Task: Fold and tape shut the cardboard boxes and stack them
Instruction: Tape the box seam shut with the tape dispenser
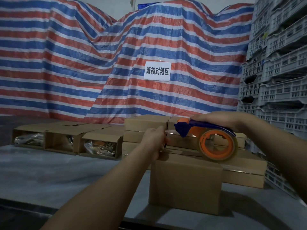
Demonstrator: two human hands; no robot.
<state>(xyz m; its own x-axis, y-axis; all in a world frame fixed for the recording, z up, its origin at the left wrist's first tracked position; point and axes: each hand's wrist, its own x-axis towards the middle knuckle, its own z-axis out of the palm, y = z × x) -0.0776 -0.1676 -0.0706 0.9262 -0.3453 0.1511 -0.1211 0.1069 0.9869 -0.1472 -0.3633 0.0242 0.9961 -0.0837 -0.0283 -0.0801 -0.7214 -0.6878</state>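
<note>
Nearest edge: the desk (49, 171) has a dark front lip low in view, with a pale bare stretch of top on the left between that lip and the open boxes.
Closed box: a plain brown box (185, 185) stands at the middle right of the desk, its front face towards the camera and its left side free.
Left hand: the left hand (153, 141) sits above the box's far left top edge, fingers curled and pinching the loose end of the clear tape (171, 132).
Right hand: the right hand (221, 121) is wrapped over the blue handle of the tape dispenser (204, 130), whose orange reel hangs just above the box top.
Stack: flat sealed boxes (245, 170) lie layered just behind and to the right of the closed box, reaching close to the crates.
Open boxes: three open boxes (64, 140) stand in a row further back on the left, touching side by side, with bagged contents showing.
Right side: grey plastic crates (279, 72) are piled high, hemming in that edge.
Far back: a red, white and blue striped tarp (83, 55) fills the background and bears a white paper sign (157, 71).
</note>
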